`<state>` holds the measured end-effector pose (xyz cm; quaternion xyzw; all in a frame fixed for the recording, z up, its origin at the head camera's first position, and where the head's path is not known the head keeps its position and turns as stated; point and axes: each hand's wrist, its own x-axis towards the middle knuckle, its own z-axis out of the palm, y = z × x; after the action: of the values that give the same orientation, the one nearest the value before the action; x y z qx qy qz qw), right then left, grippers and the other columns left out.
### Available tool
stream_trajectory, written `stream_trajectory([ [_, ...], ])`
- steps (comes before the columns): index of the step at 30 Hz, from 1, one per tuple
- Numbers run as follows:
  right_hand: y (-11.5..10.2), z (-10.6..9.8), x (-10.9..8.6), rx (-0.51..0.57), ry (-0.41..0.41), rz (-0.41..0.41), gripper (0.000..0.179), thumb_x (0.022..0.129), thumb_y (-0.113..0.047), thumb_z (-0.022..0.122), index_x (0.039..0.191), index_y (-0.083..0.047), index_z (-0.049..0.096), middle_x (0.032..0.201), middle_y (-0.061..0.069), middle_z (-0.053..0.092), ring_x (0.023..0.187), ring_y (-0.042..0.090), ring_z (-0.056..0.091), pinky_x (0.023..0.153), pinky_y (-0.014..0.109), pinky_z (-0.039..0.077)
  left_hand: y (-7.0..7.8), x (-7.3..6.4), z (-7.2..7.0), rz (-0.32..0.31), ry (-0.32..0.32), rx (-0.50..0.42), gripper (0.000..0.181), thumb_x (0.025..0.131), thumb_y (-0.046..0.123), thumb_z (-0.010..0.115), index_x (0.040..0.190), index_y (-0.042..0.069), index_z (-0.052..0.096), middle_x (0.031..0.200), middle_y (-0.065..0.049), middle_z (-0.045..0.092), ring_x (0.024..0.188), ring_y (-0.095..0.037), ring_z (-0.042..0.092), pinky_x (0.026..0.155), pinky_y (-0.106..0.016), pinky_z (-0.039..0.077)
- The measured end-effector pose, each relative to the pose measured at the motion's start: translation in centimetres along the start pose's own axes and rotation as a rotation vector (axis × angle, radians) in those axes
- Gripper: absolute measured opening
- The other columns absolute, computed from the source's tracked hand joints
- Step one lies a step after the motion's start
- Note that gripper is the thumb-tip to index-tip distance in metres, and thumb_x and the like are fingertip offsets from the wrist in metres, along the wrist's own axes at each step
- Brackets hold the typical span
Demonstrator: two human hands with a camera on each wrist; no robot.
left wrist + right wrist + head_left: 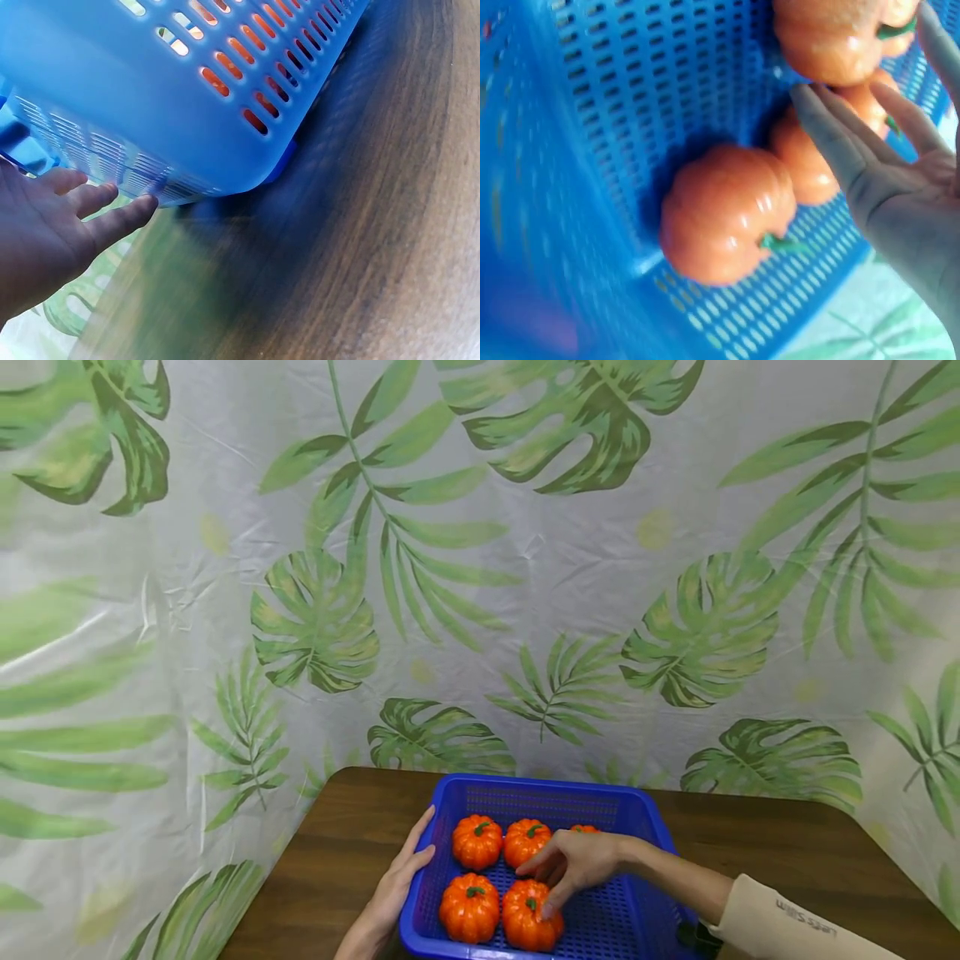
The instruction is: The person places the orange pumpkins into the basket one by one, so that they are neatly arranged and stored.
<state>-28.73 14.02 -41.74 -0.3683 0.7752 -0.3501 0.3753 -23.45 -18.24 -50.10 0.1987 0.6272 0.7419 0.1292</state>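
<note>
In the head view, a blue plastic basket holds several shiny orange toy pumpkins with green stems. My right hand reaches over it from the right, fingers spread around the top of the front-middle pumpkin, thumb overlapping its right side. The right wrist view shows the fingers extended, not curled round this pumpkin. The back-right pumpkin is mostly behind my arm in the head view. My left hand lies along the basket's left side, with fingers extended against the outer wall.
The basket stands on a dark wooden table. Behind the table hangs a pale sheet printed with green leaves. Other pumpkins stand at the front left, back left and back middle of the basket.
</note>
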Motion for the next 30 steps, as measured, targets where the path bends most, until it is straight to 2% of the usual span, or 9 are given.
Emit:
stream_trajectory([
  [3,-0.8,-0.6,-1.0,0.013,0.004,0.014,0.06,0.094,-0.018,0.078,0.147,0.0,0.056,0.141,0.025,0.063,0.129,0.039,0.063,0.097,0.023,0.054,0.0,0.0,0.0,-0.004,0.001,0.003,0.062,0.114,0.027,0.029,0.168,0.023,-0.001,0.174,-0.019,-0.003,0.154,-0.037,0.021,0.114,-0.033,0.04],
  [9,-2.0,-1.6,-3.9,0.01,0.059,0.008,0.06,0.099,-0.027,0.072,0.151,-0.004,0.052,0.141,0.023,0.063,0.133,0.044,0.057,0.1,0.03,0.055,0.1,0.0,0.0,-0.015,0.006,0.008,0.061,0.114,0.028,0.029,0.168,0.025,-0.001,0.174,-0.018,-0.004,0.155,-0.04,0.015,0.114,-0.03,0.038],
  [13,-1.9,-1.8,-6.7,0.026,0.134,-0.009,0.056,0.102,-0.028,0.067,0.152,-0.008,0.052,0.146,0.022,0.059,0.136,0.046,0.053,0.102,0.033,0.054,0.1,0.0,0.0,-0.017,0.007,0.012,0.061,0.114,0.027,0.029,0.168,0.025,-0.001,0.174,-0.018,-0.005,0.155,-0.04,0.013,0.114,-0.03,0.038],
  [16,-1.4,-1.9,-9.1,0.006,0.215,-0.024,0.053,0.104,-0.028,0.064,0.152,-0.012,0.051,0.151,0.023,0.053,0.139,0.047,0.05,0.103,0.031,0.052,0.1,0.0,0.0,-0.013,0.01,0.023,0.061,0.114,0.026,0.028,0.168,0.024,0.0,0.174,-0.019,-0.004,0.155,-0.04,0.015,0.113,-0.028,0.039],
  [19,-0.5,-1.8,-11.7,-0.062,0.313,-0.029,0.05,0.105,-0.027,0.062,0.152,-0.016,0.051,0.153,0.018,0.053,0.14,0.037,0.052,0.102,0.024,0.05,0.1,0.0,0.0,-0.01,0.009,0.03,0.061,0.114,0.026,0.028,0.168,0.023,0.0,0.174,-0.019,-0.004,0.155,-0.039,0.016,0.113,-0.027,0.04],
  [25,2.4,-0.8,-16.9,-0.141,0.51,-0.078,0.047,0.106,-0.016,0.059,0.152,-0.017,0.05,0.149,0.018,0.058,0.132,0.001,0.056,0.097,0.019,0.05,0.0,0.0,0.0,-0.014,-0.006,0.024,0.061,0.115,0.026,0.028,0.168,0.023,-0.003,0.174,-0.019,-0.005,0.155,-0.037,0.018,0.113,-0.029,0.04],
  [27,3.7,-0.4,-18.4,-0.128,0.548,-0.08,0.049,0.106,-0.012,0.057,0.154,-0.015,0.048,0.149,0.008,0.059,0.131,-0.005,0.054,0.094,0.019,0.052,0.0,0.1,0.0,-0.014,-0.004,0.021,0.061,0.115,0.026,0.028,0.168,0.023,-0.002,0.174,-0.018,-0.004,0.155,-0.038,0.017,0.113,-0.03,0.04],
  [30,6.0,0.2,-20.3,-0.102,0.57,-0.071,0.05,0.107,-0.008,0.053,0.156,-0.009,0.043,0.147,-0.016,0.058,0.129,-0.01,0.052,0.091,0.018,0.052,-0.1,0.2,-0.1,-0.009,-0.001,0.02,0.061,0.114,0.025,0.028,0.168,0.024,-0.001,0.174,-0.018,-0.004,0.155,-0.04,0.014,0.113,-0.03,0.04],
])
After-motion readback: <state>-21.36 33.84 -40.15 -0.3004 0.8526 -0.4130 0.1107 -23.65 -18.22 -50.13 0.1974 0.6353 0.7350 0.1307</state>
